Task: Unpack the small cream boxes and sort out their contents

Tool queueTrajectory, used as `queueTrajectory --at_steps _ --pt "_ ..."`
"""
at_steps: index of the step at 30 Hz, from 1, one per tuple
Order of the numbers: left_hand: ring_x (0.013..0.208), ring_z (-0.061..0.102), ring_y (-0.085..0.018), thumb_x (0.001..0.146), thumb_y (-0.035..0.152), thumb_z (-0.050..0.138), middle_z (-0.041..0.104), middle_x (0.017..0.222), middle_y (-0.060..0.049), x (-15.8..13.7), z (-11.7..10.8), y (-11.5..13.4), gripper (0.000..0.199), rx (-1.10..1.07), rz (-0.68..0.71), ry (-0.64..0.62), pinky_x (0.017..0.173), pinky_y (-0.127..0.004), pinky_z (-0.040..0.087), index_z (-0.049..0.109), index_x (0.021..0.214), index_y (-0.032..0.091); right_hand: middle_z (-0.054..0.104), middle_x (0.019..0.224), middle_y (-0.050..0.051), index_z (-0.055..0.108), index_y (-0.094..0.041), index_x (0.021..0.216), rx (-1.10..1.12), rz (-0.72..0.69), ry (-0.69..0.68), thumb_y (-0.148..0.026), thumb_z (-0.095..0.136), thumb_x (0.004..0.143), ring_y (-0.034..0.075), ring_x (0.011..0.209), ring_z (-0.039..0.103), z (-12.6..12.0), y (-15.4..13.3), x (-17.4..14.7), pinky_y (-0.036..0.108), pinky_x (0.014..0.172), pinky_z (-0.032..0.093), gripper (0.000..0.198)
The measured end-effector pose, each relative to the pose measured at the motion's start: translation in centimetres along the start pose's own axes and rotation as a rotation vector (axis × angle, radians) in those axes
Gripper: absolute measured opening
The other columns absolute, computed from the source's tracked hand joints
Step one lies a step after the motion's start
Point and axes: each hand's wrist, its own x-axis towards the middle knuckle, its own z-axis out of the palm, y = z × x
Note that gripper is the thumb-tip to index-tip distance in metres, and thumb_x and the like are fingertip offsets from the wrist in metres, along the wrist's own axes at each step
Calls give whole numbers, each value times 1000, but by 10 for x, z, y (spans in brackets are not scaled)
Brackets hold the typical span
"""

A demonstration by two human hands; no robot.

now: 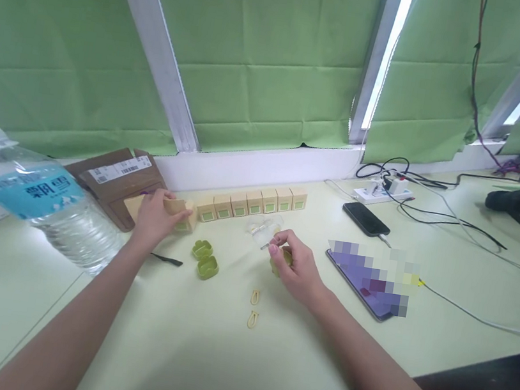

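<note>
My left hand [157, 216] is closed around a beige cardboard box [181, 206] at the near end of a row of small boxes. My right hand [297, 266] has its fingers curled round a green plastic case [275, 267], mostly hidden by the palm. A thin, small piece sticks out at its fingertips, too small to name. Between the hands lie two green case halves [205, 259], hollow side up. Nearer to me are two pale yellow loops [254, 308]. A clear plastic bag [262, 227] with small parts lies just beyond my right hand.
Several small beige boxes with green windows [255, 202] line the wall. At left are a water bottle [60, 205], a brown carton [117, 178] and a black-tipped tool [167, 260]. Two phones, a black one [365, 219] and a purple-screened one [364, 281], lie right, near a power strip [382, 195].
</note>
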Motion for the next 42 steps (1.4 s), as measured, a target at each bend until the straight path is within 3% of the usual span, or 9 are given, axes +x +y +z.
queueTrajectory --at_steps 6,18,24,27,30,32,34,38,42 --pt "106 58 -35 80 53 64 55 110 -15 13 13 -12 44 188 49 -102 91 -45 46 51 107 21 63 94 5 52 -23 96 -12 -34 0 -42 47 99 14 71 62 0 1 1 24 56 44 19" --pt "103 62 -39 93 49 50 53 118 -18 32 20 -3 38 384 129 -126 80 -47 50 51 117 20 66 93 3 55 -22 96 -109 -38 -72 -39 50 98 14 75 62 -1 0 2 26 64 43 18" --pt "92 64 -38 96 62 34 49 118 -16 27 7 3 54 478 200 -126 71 -50 51 50 126 20 68 97 3 56 -23 98 -181 -35 -122 -39 51 98 18 88 65 -1 1 3 29 73 45 16" --pt "89 63 -36 93 64 40 47 120 -14 19 -5 10 57 455 215 -45 72 -53 52 48 132 23 69 99 3 56 -24 99 -242 -36 -162 -38 52 97 19 91 65 -2 0 3 30 74 45 15" --pt "92 62 -32 92 56 49 52 115 -12 5 -13 28 49 300 252 7 81 -51 52 52 127 24 69 99 4 57 -24 100 -306 -21 -205 -39 52 97 19 86 65 -3 -3 2 30 72 44 16" --pt "90 62 -27 94 49 47 59 106 -9 -10 -15 46 37 99 333 -70 85 -45 52 58 117 21 69 98 4 57 -24 100 -337 -15 -230 -39 53 97 19 82 65 -3 -4 2 30 71 44 16" --pt "89 64 -24 94 48 47 64 105 -9 -31 -13 67 36 -106 440 -233 83 -40 54 62 110 21 68 96 3 57 -24 100 -355 -13 -246 -38 53 96 18 79 64 -3 -4 1 30 70 43 15" --pt "106 63 -25 93 51 50 64 125 -8 -76 7 106 41 -370 632 -509 91 -40 53 62 124 27 68 95 3 56 -24 98 -377 -6 -229 -37 53 96 18 79 63 -3 -1 2 29 70 43 14" --pt "114 60 -24 98 44 43 66 121 -9 -106 35 123 34 -609 635 -478 101 -41 48 66 116 26 68 93 4 56 -22 97 -371 -19 -130 -31 52 95 19 83 62 -2 4 5 30 72 44 10"
